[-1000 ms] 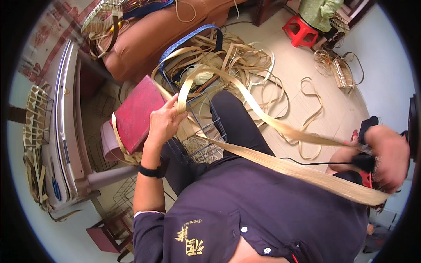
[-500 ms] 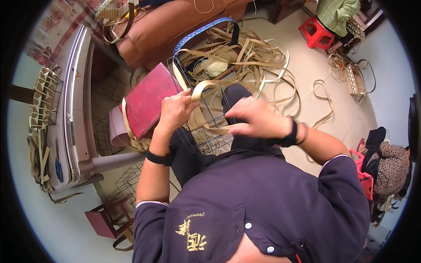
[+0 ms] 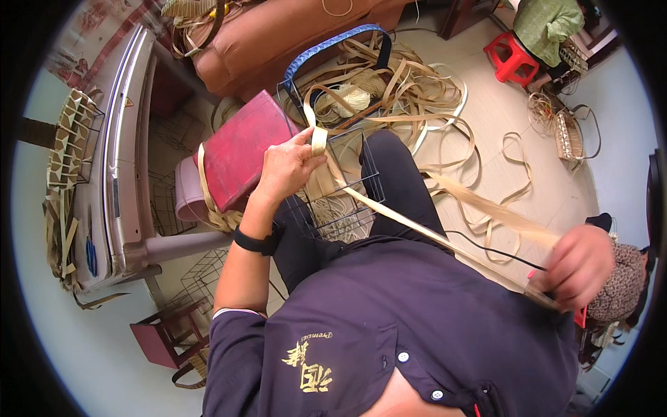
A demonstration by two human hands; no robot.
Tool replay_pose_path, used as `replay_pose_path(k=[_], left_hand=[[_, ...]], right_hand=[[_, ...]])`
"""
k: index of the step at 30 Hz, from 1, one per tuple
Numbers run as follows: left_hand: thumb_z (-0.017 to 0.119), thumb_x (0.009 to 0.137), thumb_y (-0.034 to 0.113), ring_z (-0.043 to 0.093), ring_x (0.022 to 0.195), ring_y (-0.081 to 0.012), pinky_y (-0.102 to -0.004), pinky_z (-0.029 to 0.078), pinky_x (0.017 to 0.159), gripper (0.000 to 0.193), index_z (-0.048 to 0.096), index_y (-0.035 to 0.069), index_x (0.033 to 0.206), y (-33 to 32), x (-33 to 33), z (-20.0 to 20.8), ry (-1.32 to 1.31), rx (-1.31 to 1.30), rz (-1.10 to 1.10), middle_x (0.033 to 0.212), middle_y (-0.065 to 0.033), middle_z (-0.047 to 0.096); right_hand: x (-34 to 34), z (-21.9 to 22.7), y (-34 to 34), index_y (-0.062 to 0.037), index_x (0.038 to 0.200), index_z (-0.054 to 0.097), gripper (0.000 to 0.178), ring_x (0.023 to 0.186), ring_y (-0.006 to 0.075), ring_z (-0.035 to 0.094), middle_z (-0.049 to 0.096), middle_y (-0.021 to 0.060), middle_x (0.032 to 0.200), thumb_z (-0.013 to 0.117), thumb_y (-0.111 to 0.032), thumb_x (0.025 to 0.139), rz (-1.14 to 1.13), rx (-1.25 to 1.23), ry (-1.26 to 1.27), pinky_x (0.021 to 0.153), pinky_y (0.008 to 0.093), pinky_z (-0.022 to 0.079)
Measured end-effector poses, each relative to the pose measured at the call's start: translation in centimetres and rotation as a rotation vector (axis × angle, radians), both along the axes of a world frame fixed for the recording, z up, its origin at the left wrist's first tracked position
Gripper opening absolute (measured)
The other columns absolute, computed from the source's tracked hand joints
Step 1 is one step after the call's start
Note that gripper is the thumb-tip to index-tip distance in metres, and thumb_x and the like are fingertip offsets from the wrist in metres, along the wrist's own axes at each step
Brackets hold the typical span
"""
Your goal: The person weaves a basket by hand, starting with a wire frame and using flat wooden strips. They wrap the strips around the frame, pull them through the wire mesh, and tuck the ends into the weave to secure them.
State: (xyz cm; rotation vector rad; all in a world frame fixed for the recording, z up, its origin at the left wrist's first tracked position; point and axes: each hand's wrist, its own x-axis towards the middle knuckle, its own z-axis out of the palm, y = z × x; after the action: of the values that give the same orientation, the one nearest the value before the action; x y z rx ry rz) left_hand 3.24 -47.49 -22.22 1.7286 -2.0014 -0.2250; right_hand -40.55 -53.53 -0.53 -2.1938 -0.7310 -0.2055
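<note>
A black wire basket frame (image 3: pixel 381 184) rests between my knees, with flat tan strip woven into part of it. At its left side my left hand (image 3: pixel 292 163) is closed, pinching a looped bit of the tan strip (image 3: pixel 319 141) against the wires. Far out to the right, my right hand (image 3: pixel 578 267) is blurred but closed around the strip. A taut length (image 3: pixel 399 221) runs from the frame across my lap toward that hand. A second, wider length (image 3: pixel 490 208) slants to it from the floor beyond my knee.
A red box (image 3: pixel 246 149) stands by a pink bucket (image 3: pixel 186 191) on the left. Beyond my knees lie a heap of tan strips (image 3: pixel 417 90) and a blue-wrapped handle (image 3: pixel 330 47). Someone in green (image 3: pixel 549 28) is beside a red stool (image 3: pixel 511 59). Scissors (image 3: pixel 91 256) lie at far left.
My right hand has swung from beside the frame far out to the right, drawing the strip taut. The loop at my left hand is smaller; that hand stays at the frame's left side.
</note>
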Motion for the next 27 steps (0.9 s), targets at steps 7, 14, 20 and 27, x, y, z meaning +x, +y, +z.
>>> replay_pose_path(k=[7,14,20,27], left_hand=[[0.072,0.08,0.028,0.068,0.069,-0.0269,-0.0359,0.055,0.063,0.018,0.076,0.017,0.093,0.5,0.1,0.0,-0.003,-0.028,0.003,0.119,-0.0034,0.067],[0.071,0.082,0.026,0.068,0.07,-0.0275,-0.0359,0.055,0.062,0.017,0.075,0.017,0.095,0.7,-0.4,0.8,0.044,-0.001,0.005,0.117,-0.0007,0.067],[0.072,0.08,0.023,0.068,0.075,-0.0286,-0.0363,0.055,0.063,0.02,0.074,0.018,0.099,0.5,-0.5,1.2,-0.014,-0.028,-0.027,0.115,-0.004,0.068],[0.071,0.08,0.022,0.069,0.078,-0.0289,-0.038,0.056,0.069,0.014,0.074,0.016,0.091,0.5,-0.2,1.0,0.077,-0.01,-0.035,0.113,-0.0093,0.069]], right_hand=[[-8.4,-1.2,-2.8,0.0026,0.092,0.066,0.017,0.065,0.0251,0.058,0.064,0.0133,0.079,0.066,-0.006,0.077,-1.204,0.14,0.21,0.062,0.0331,0.046],[10.7,-15.8,-12.1,0.0,0.097,0.07,0.028,0.078,0.0173,0.064,0.068,0.0128,0.084,0.065,-0.027,0.091,-1.07,0.13,0.363,0.068,0.0298,0.05],[31.8,-26.2,-17.9,-0.0018,0.114,0.064,0.054,0.072,0.0156,0.064,0.069,0.0131,0.099,0.059,-0.051,0.093,-1.098,0.637,0.805,0.061,0.0272,0.053],[38.0,-29.1,-22.3,0.0115,0.121,0.05,0.05,0.095,0.0331,0.065,0.066,0.0233,0.109,0.056,-0.031,0.096,-0.746,1.827,0.824,0.092,0.0404,0.051]])
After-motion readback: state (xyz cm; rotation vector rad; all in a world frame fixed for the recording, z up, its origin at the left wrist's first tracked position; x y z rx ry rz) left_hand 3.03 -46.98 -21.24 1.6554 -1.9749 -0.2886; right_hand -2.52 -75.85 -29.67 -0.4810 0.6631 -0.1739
